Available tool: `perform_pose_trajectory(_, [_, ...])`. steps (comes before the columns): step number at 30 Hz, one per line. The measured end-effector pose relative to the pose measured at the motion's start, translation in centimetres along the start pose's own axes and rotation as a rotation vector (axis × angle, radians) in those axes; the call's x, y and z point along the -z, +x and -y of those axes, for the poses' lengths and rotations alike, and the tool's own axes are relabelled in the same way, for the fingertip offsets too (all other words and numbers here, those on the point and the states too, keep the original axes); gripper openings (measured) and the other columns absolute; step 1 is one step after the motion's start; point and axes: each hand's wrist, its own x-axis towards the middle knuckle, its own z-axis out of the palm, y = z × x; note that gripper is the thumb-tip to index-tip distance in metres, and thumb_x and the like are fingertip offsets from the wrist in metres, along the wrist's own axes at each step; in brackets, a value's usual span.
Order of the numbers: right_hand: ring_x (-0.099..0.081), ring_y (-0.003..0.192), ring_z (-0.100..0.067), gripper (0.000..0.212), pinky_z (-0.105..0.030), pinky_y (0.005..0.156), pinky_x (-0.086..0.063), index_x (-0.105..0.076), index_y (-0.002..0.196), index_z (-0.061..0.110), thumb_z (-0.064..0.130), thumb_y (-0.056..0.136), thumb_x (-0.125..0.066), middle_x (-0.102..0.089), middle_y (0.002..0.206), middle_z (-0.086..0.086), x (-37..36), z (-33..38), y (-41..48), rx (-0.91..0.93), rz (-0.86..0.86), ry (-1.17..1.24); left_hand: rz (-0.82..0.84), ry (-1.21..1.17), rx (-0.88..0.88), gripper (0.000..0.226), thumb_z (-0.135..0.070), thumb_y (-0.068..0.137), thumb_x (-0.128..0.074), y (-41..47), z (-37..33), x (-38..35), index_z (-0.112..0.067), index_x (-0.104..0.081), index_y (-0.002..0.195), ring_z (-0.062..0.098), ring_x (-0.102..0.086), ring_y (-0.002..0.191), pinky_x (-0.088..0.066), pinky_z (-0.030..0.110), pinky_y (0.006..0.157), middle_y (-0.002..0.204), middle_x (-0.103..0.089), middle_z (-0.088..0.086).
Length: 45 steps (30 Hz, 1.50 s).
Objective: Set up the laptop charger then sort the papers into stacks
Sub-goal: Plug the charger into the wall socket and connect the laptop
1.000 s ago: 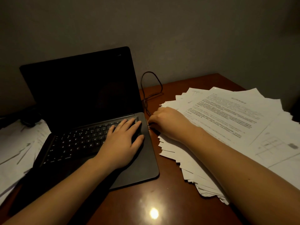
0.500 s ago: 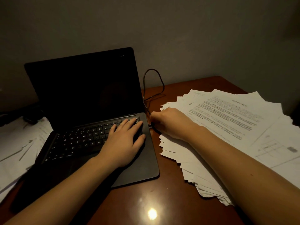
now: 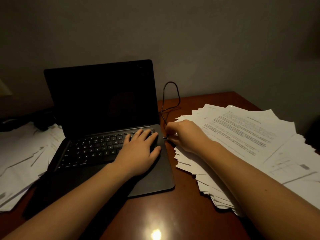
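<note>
By laptop (image 3: 152, 174), plug (image 3: 165, 138) in right hand (image 3: 186, 135).

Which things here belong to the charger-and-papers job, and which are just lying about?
Job: laptop, cable, plug pinched by right hand at the laptop's right edge, left hand flat on the laptop, paper pile on right, papers on left.
Lying about: dark object at back left, too dim to identify.

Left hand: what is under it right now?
The left hand lies flat on the laptop, fingers over the right end of the keyboard, palm on the palm rest. The keys beneath it are covered.
</note>
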Motion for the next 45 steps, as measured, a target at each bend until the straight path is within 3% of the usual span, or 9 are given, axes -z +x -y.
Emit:
perform_pose_trajectory(16, [-0.065,0.104,-0.027,0.02,-0.033,0.086,-0.052,-0.066,0.117,0.02,0.025,0.098,-0.063,-0.071,0.113,-0.007,-0.4,1.5,-0.4,-0.088,-0.027,-0.034,0.02,0.0,-0.008,0.06,-0.054,0.103,-0.028,-0.3,0.0,0.5,-0.031,-0.018,0.158,0.023,-0.006,0.154,-0.007,0.053,0.123,0.166,-0.014,0.002])
perform_pose_trajectory(25, [-0.066,0.102,-0.022,0.037,-0.033,0.085,-0.055,-0.061,0.121,0.023,0.05,0.096,-0.06,-0.07,0.113,-0.003,1.2,2.0,0.0,-0.156,0.033,-0.185,0.037,-0.005,-0.003,0.061,-0.059,0.102,-0.026,-0.7,0.7,0.7,-0.036,-0.015,0.157,0.023,-0.003,0.154,-0.004,0.053,0.123,0.167,-0.011,0.002])
perform_pose_trajectory(29, [-0.06,0.105,-0.02,0.044,-0.033,0.083,-0.051,-0.061,0.118,0.02,0.057,0.097,-0.052,-0.066,0.113,-0.002,2.3,3.0,-0.4,-0.097,0.04,-0.254,0.048,0.007,0.017,0.061,-0.061,0.102,-0.024,-1.6,2.0,1.1,-0.037,-0.014,0.158,0.024,-0.003,0.154,-0.005,0.053,0.123,0.167,-0.011,0.002])
perform_pose_trajectory(32, [-0.054,0.115,-0.019,0.046,-0.032,0.09,-0.049,-0.061,0.121,0.019,0.057,0.097,-0.05,-0.063,0.121,-0.001,2.9,5.2,-0.4,-0.005,0.065,-0.289,0.042,0.019,0.063,0.062,-0.062,0.101,-0.023,-2.8,4.0,1.5,-0.037,-0.015,0.158,0.024,-0.003,0.154,-0.005,0.054,0.123,0.167,-0.01,0.002])
perform_pose_trajectory(34, [-0.047,0.13,-0.02,0.054,-0.036,0.103,-0.046,-0.057,0.133,0.02,0.058,0.097,-0.049,-0.057,0.137,-0.003,3.0,7.2,-0.2,0.044,0.108,-0.307,0.033,0.027,0.101,0.063,-0.062,0.101,-0.023,-3.8,5.7,2.2,-0.037,-0.014,0.158,0.024,-0.002,0.154,-0.006,0.054,0.123,0.168,-0.008,0.002])
perform_pose_trajectory(37, [-0.024,0.15,-0.023,0.065,-0.041,0.119,-0.028,-0.042,0.151,0.023,0.061,0.098,-0.047,-0.037,0.159,-0.002,2.9,10.7,0.5,0.084,0.207,-0.352,0.021,0.011,0.146,0.063,-0.061,0.102,-0.024,-5.9,8.7,3.8,-0.036,-0.013,0.159,0.023,0.0,0.154,-0.005,0.053,0.123,0.168,-0.006,0.002])
perform_pose_trajectory(40, [-0.011,0.155,-0.024,0.069,-0.042,0.122,-0.02,-0.033,0.155,0.025,0.061,0.098,-0.046,-0.024,0.165,-0.004,2.5,14.7,1.5,0.11,0.255,-0.368,0.009,0.001,0.182,0.063,-0.06,0.102,-0.024,-8.5,12.5,5.5,-0.035,-0.014,0.159,0.025,-0.002,0.154,-0.006,0.053,0.123,0.168,-0.006,0.003])
perform_pose_trajectory(45, [-0.007,0.155,-0.024,0.07,-0.044,0.125,-0.017,-0.029,0.157,0.028,0.061,0.098,-0.046,-0.02,0.167,-0.003,0.7,21.7,3.0,0.117,0.282,-0.369,-0.014,0.022,0.271,0.062,-0.06,0.102,-0.023,-13.1,19.4,7.0,-0.035,-0.014,0.158,0.027,-0.004,0.154,-0.009,0.055,0.121,0.167,-0.009,0.005])
